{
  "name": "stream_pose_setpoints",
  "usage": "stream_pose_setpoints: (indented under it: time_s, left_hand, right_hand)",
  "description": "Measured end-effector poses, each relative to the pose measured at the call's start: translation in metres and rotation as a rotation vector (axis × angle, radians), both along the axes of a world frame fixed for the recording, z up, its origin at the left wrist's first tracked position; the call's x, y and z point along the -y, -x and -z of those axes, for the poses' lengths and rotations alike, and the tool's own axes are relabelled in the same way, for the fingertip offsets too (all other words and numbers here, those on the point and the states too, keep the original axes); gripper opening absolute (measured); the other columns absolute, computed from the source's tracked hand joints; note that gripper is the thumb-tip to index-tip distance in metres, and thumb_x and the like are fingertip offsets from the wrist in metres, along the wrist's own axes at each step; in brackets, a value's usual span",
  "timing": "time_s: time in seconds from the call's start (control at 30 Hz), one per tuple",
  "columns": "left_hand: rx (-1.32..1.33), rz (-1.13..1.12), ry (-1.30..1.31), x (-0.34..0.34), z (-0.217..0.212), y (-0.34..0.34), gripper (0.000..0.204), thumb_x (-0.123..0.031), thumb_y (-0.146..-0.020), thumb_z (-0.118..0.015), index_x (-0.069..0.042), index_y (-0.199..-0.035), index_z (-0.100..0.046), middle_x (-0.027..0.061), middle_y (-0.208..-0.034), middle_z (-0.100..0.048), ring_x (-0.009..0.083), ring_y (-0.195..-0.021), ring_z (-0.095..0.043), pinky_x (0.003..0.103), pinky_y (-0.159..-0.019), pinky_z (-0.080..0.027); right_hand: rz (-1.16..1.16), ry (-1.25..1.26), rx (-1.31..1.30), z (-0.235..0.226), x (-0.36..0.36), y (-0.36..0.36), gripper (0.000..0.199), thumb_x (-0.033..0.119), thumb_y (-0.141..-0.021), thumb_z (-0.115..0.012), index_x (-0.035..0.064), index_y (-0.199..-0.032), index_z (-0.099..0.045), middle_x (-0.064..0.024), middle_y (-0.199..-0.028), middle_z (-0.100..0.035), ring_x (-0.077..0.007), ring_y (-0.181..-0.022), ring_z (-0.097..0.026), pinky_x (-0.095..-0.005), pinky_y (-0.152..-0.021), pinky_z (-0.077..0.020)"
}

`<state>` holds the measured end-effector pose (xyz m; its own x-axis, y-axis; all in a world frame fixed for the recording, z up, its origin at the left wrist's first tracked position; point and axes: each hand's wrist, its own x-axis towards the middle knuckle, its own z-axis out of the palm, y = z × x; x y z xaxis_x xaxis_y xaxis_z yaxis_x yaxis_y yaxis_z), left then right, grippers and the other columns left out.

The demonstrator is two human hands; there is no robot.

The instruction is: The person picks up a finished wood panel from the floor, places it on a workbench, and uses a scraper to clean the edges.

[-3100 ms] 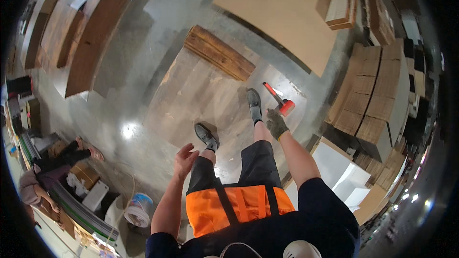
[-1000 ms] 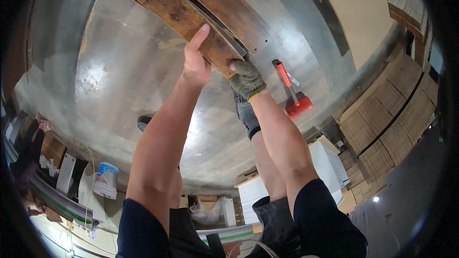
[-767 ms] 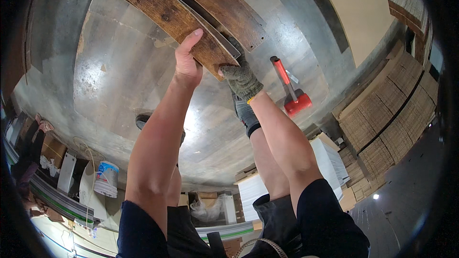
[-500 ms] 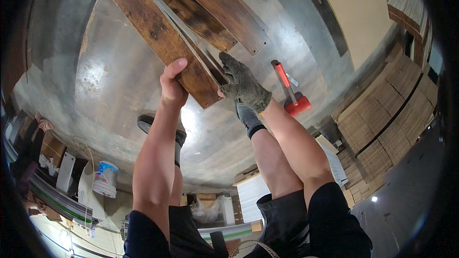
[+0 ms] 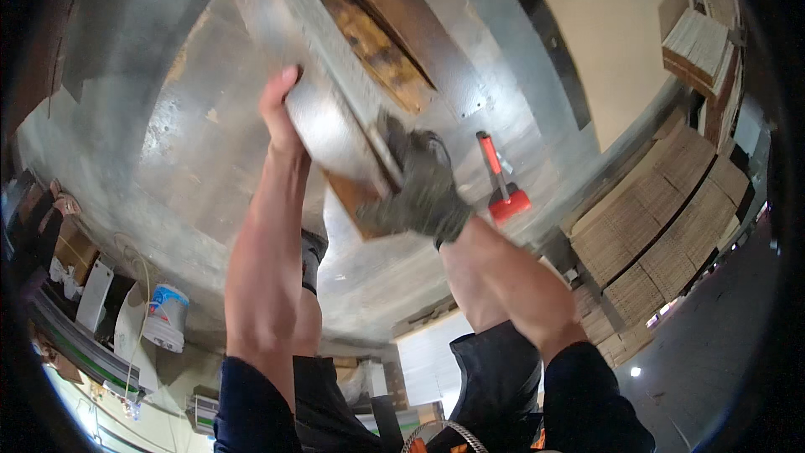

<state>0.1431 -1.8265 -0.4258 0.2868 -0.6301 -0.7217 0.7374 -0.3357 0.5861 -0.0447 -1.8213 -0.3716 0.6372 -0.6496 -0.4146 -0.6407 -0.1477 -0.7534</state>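
Note:
I hold up the near end of a long flooring plank (image 5: pixel 323 109), its pale grey underside turned toward me. My bare left hand (image 5: pixel 281 113) grips its left edge. My gloved right hand (image 5: pixel 419 189) grips its right corner. Beneath and beyond it lie more brown planks (image 5: pixel 386 42) in a stack on the floor. My foot (image 5: pixel 312 252) shows below the plank.
A red-headed mallet (image 5: pixel 501 180) lies on the grey underlay (image 5: pixel 168 159) to the right of my hands. Stacked cardboard boxes (image 5: pixel 662 235) stand at the right. A white and blue bucket (image 5: pixel 163 319) sits at the lower left among clutter.
I bent down from standing and took hold of a plank on the stack. Over the last second its near end has risen and turned, showing the pale underside.

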Motion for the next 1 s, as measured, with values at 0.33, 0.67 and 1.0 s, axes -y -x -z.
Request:
stream_pose_setpoints:
  time_s: [0.33, 0.67, 1.0]
  left_hand:
    - [-0.415, -0.163, -0.051, -0.164, -0.217, -0.091, 0.060, -0.030, -0.065, -0.059, 0.006, -0.113, -0.052, 0.0174, -0.101, -0.062, 0.0291, -0.087, -0.062, 0.039, -0.078, -0.052]
    - [-0.331, -0.457, 0.027, -0.384, -0.434, -0.115, 0.074, -0.038, -0.062, -0.063, 0.002, -0.122, -0.048, 0.0181, -0.106, -0.060, 0.0316, -0.090, -0.060, 0.042, -0.081, -0.050]
    - [-0.256, -0.927, -0.023, -0.602, -0.532, -0.074, 0.065, -0.041, -0.065, -0.062, 0.000, -0.115, -0.055, 0.0190, -0.101, -0.062, 0.0292, -0.086, -0.060, 0.041, -0.076, -0.049]
  right_hand:
    - [-0.045, -0.612, 0.175, -0.239, -0.106, -0.070, 0.115, 0.057, -0.061, -0.074, -0.0014, -0.140, -0.016, -0.0274, -0.132, -0.033, -0.0407, -0.122, -0.035, -0.0465, -0.101, -0.0317]
    - [-0.134, -0.104, -0.271, -0.345, -0.078, -0.033, 0.082, 0.033, -0.068, -0.078, -0.0022, -0.131, -0.039, -0.0136, -0.119, -0.052, -0.0216, -0.107, -0.051, -0.0323, -0.093, -0.0409]
    - [-0.678, 0.195, -0.683, -0.331, -0.037, -0.050, 0.067, 0.042, -0.073, -0.067, -0.0005, -0.122, -0.051, -0.0186, -0.127, -0.051, -0.0341, -0.119, -0.047, -0.0418, -0.095, -0.0404]
